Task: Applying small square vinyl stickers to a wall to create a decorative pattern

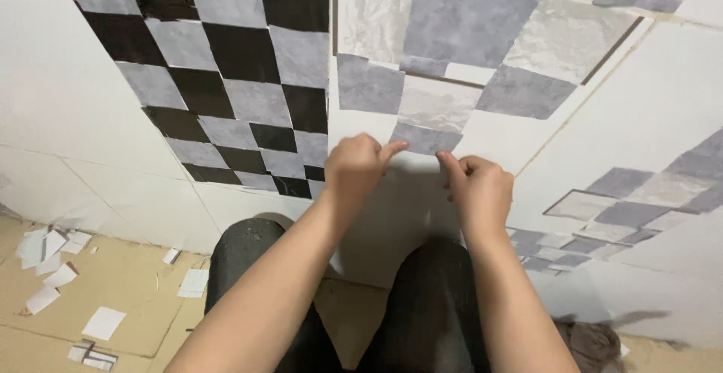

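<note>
Bare forearms rising from bottom edge, over two knees in dark trousers (429,298), matte fabric. Left hand (354,168) curled into loose fist, index finger (393,149) stretched out, tip pressed on lower edge of grey marbled square tile sticker (425,139) on white wall panel (663,109). Right hand (482,188) likewise curled, index and thumb close together at sticker's lower right corner, touching or pinching its edge; cannot tell which. Remaining fingers of both hands folded in, not spread. Sticker flat, thin, mottled blue-grey, tilted as a diamond, sitting low centre on wall just above both hands, its upper edge meeting pale crinkled off-white square (437,103) above. Around it more squares in dark grey and light stone tones, forming a loose checker patch (467,23). Left of a vertical seam, denser checkerboard of black and pale grey squares (241,79), glossy black against cloudy grey. Far right, another small cluster of grey squares (625,200) on wall, well apart from hands. Brown cardboard sheet (128,283) on floor at lower left, matte, strewn with white paper backing scraps (53,249), rectangular, some curled. Crumpled brownish cloth (595,339) at bottom right.
</note>
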